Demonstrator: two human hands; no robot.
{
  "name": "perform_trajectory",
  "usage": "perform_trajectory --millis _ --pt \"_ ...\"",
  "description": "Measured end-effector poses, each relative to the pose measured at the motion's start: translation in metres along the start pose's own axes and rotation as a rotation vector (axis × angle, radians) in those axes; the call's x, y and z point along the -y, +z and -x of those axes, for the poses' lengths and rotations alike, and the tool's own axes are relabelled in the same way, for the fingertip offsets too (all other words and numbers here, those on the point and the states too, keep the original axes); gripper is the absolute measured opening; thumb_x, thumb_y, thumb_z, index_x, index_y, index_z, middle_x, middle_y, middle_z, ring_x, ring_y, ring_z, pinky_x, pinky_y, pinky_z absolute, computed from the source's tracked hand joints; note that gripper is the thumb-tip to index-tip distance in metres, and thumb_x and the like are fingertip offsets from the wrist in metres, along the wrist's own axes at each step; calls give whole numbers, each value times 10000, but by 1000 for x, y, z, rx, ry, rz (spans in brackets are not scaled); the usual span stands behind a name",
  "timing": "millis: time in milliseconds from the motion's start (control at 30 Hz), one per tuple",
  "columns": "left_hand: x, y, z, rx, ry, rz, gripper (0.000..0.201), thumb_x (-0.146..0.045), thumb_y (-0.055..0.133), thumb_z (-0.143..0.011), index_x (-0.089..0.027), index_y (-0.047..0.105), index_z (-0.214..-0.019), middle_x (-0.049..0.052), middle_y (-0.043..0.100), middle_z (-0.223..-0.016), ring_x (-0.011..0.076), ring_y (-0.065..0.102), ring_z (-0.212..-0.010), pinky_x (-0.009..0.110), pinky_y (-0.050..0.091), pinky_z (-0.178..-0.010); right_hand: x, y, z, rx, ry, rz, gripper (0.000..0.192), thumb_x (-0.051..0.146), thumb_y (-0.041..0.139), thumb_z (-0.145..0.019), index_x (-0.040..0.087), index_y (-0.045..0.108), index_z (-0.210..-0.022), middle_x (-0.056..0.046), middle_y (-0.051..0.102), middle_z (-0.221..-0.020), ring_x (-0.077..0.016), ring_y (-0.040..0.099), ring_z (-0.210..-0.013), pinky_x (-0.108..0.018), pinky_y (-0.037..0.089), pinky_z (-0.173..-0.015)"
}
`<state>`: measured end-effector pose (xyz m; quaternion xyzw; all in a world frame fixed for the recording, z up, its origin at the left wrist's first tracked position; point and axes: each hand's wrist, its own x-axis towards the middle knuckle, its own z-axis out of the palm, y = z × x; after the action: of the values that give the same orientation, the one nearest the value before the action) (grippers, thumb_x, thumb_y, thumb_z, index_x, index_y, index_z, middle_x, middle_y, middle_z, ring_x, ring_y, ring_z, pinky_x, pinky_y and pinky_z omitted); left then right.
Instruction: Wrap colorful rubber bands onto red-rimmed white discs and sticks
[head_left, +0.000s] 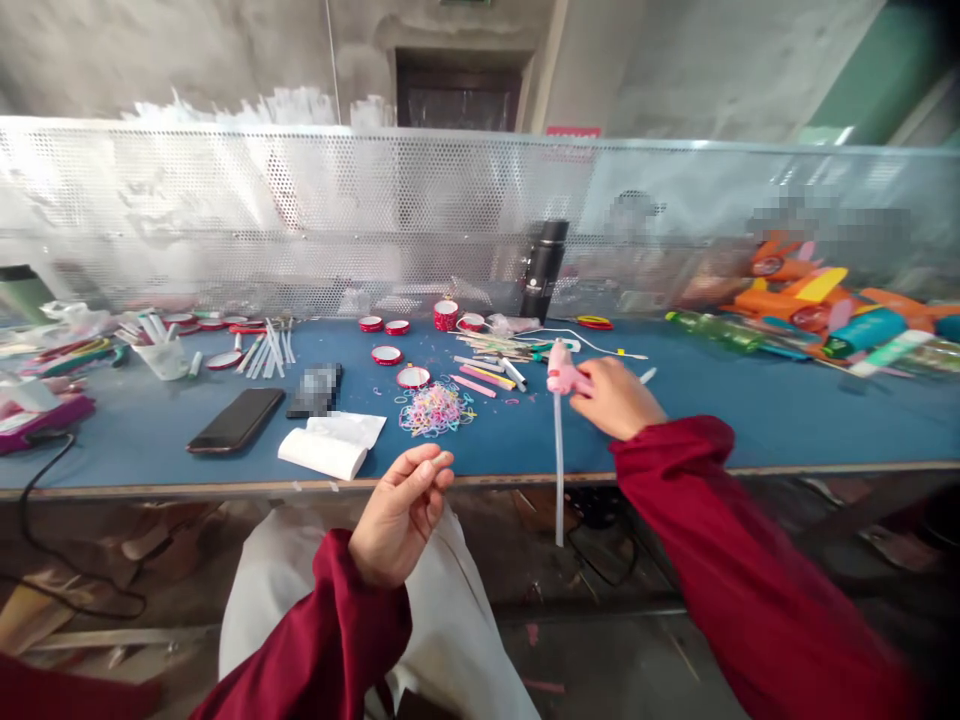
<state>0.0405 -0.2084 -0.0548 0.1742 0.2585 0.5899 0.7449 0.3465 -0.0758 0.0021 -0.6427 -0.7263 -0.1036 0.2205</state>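
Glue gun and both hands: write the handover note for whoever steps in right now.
Right hand: gripping the pink glue gun on the blue table, its glue stick hanging past the front edge.
Left hand: raised over the lap, fingertips pinched; whatever they hold is too small to tell.
Nearby: pile of small coloured rubber bands, red-rimmed lids, coloured sticks, phone.
No finished piece can be told apart; gluing looks under way.
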Motion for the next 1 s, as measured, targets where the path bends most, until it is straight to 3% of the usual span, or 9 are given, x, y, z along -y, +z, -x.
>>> perform_trajectory --millis 67,133,267,367,467,567,700,833,1000 --pt "2 1 -4 20 35 -8 276 -121 769 -763 -173 665 -1014 43 714 -1014 83 697 -770 112 547 -588 2 -15 13 -103 111 -375 275 310 647 -820 102 652 -999 -138 689 -955 -230 636 -865 -355 430 -759" --pt "4 2 -8 41 57 -13 309 -137 792 -743 -178 674 -1025 39 714 -1018 76 690 -770 108 539 -590 4 -27 30 -153 139 -697 389 409 501 -925 114 588 -1163 -178 667 -1091 -192 641 -858 -371 422 -724" --pt "8 6 -13 64 76 -25 324 -151 814 -720 -182 686 -1016 30 715 -1006 64 676 -751 103 518 -577 4 -38 64 -112 209 -1268 328 425 467 -976 244 561 -1233 -211 552 -1329 -169 623 -910 -400 439 -746" --pt "9 7 -14 75 79 -24 329 -157 825 -706 -182 692 -1006 27 717 -998 60 670 -747 102 506 -573 13 -37 91 -58 331 -1433 399 502 312 -1008 277 606 -1158 -202 551 -1288 -139 560 -737 -413 441 -711" --pt "10 7 -13 89 78 -29 351 -156 838 -685 -184 694 -1004 27 720 -988 63 669 -758 104 496 -577 46 -29 127 -7 357 -1574 401 575 357 -963 292 621 -1070 -122 596 -1046 -100 372 -531 -383 414 -590" --pt "11 5 -9 111 76 -36 366 -156 846 -670 -183 696 -1003 31 720 -968 71 664 -771 111 490 -587 90 -15 167 72 249 -1627 383 575 419 -928 265 615 -1038 -41 527 -741 -129 336 -490 -336 327 -490" --pt "12 1 -5 151 79 -31 395 -160 854 -657 -181 698 -1020 35 709 -941 72 644 -761 119 477 -591 124 -2 206 146 188 -1565 497 665 414 -896 247 577 -1109 -46 537 -717 -173 407 -536 -342 353 -511" --pt "11 -3 -4 198 80 -49 417 -170 851 -664 -185 693 -1050 34 696 -929 77 634 -776 128 473 -607 126 -6 221 215 184 -1509 529 717 397 -866 253 595 -1022 -40 515 -656 -190 434 -524 -344 386 -494" --pt "13 -4 -8 252 43 -51 438 -191 855 -662 -179 688 -1066 26 685 -890 74 621 -765 134 468 -618 120 -6 229 186 152 -1263 507 691 347 -884 278 641 -862 -75 569 -693 -248 531 -608 -392 457 -543"
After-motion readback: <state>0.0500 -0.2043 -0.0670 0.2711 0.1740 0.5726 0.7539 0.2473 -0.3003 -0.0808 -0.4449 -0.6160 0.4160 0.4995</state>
